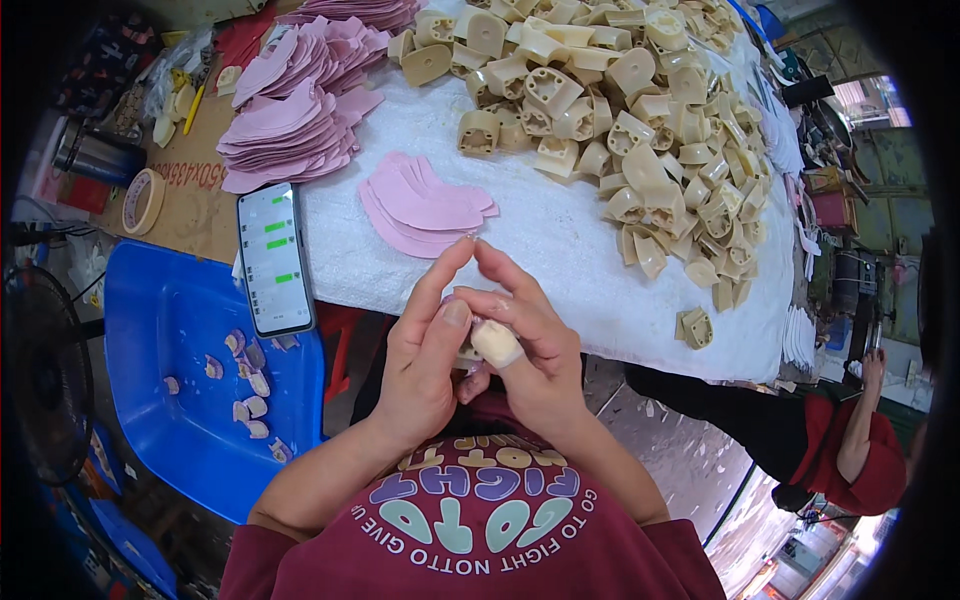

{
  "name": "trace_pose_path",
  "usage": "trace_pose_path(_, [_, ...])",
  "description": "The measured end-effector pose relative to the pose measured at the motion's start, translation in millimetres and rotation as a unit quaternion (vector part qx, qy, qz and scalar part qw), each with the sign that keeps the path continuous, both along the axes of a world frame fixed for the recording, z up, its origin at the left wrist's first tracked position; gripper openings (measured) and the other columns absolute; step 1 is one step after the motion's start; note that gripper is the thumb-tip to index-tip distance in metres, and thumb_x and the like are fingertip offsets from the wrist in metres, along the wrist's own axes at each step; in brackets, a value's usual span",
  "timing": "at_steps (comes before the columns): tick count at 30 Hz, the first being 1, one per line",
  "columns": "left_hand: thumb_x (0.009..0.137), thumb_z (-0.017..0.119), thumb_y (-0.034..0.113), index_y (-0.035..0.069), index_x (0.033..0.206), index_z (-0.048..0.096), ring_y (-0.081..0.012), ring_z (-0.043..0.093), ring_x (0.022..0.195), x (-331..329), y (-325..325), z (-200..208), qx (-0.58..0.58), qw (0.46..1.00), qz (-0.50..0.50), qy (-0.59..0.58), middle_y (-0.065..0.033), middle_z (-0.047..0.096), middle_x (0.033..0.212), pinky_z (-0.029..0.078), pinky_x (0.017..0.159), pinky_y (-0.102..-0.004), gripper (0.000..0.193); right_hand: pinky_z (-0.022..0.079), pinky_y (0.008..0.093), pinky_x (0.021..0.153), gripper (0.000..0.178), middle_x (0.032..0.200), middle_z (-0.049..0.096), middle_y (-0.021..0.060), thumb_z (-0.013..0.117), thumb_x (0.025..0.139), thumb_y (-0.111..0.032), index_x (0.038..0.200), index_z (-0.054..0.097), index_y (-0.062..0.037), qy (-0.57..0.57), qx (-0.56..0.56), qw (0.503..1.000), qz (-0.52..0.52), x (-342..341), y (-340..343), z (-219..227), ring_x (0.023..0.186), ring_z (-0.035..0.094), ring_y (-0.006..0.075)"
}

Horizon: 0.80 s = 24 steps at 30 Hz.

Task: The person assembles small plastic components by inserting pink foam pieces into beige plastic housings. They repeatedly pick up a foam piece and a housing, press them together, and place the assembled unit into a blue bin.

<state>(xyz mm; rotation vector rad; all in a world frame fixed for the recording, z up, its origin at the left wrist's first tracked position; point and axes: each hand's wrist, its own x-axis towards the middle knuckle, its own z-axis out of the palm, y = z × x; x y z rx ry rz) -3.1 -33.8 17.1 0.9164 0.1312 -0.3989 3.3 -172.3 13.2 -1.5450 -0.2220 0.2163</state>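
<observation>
Close in front of my body, both hands come together around a small beige heel block (467, 352) with pink material against it; fingers cover most of it. My left hand (412, 370) is closed on its left side, thumb pressed on top. My right hand (545, 355) grips from the other side, a cream-coloured cover (495, 343) on its thumb. Both index fingertips meet at the top. Just beyond them, a few pink cut pieces (425, 200) lie fanned on the white woven sheet (350, 270).
A big heap of beige heel blocks (650, 170) spreads over the far right; a few blocks (694, 327) sit nearer. Pink stacks (290, 135) stand far left, beside a phone (275, 260) and tape roll (143, 200). A blue tub (180, 430) holds several covered heels (255, 407). Another person (850, 450) is at right.
</observation>
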Motion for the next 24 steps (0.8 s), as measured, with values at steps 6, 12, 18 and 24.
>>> trace_pose_path(6, [0.098, 0.044, 0.028, 0.017, 0.149, 0.009, -0.0103, 0.053, 0.064, 7.8, 10.4, -1.2, -0.075, 0.995, -0.052, 0.029, -0.0062, 0.057, 0.09, 0.042, 0.048, -0.0228, 0.064, 0.04, 0.033, 0.097, 0.042, 0.141, 0.039, 0.0164, 0.063, 0.085, -0.015, 0.125, 0.055, -0.0039, 0.043, 0.002, 0.999, 0.017, 0.1, -2.4, 8.1, 0.125, 0.043, 0.0222])
trace_pose_path(12, [0.097, 0.048, 0.018, 0.019, 0.15, -0.002, -0.005, 0.044, 0.067, 4.6, 16.2, 2.1, -0.076, 0.993, -0.094, 0.007, -0.0012, 0.052, 0.088, 0.035, 0.059, -0.0174, 0.072, 0.047, 0.0279, 0.082, 0.048, 0.143, 0.037, 0.0154, 0.067, 0.082, -0.015, 0.127, 0.053, -0.005, -0.084, -0.15, 0.983, 0.071, 6.7, -13.2, 7.2, 0.108, 0.053, 0.0181])
trace_pose_path(18, [0.095, 0.052, 0.015, 0.021, 0.15, -0.006, -0.005, 0.046, 0.073, -1.6, 17.5, 7.0, -0.179, 0.98, -0.088, 0.016, -0.002, 0.052, 0.098, 0.039, 0.065, -0.0187, 0.08, 0.049, 0.0258, 0.074, 0.046, 0.141, 0.039, 0.0149, 0.068, 0.079, -0.009, 0.124, 0.057, -0.0058, 0.007, -0.044, 0.997, 0.065, 0.2, -15.5, 22.7, 0.097, 0.058, 0.0139])
trace_pose_path(24, [0.089, 0.061, 0.01, 0.022, 0.149, -0.009, -0.0094, 0.052, 0.086, 0.3, 20.8, -6.7, -0.256, 0.96, -0.118, 0.003, -0.0064, 0.053, 0.111, 0.042, 0.072, -0.0223, 0.093, 0.048, 0.0256, 0.079, 0.05, 0.144, 0.036, 0.0139, 0.071, 0.076, -0.009, 0.124, 0.057, -0.0064, -0.01, -0.029, 0.996, 0.082, -2.0, -20.9, 15.5, 0.105, 0.055, 0.0134])
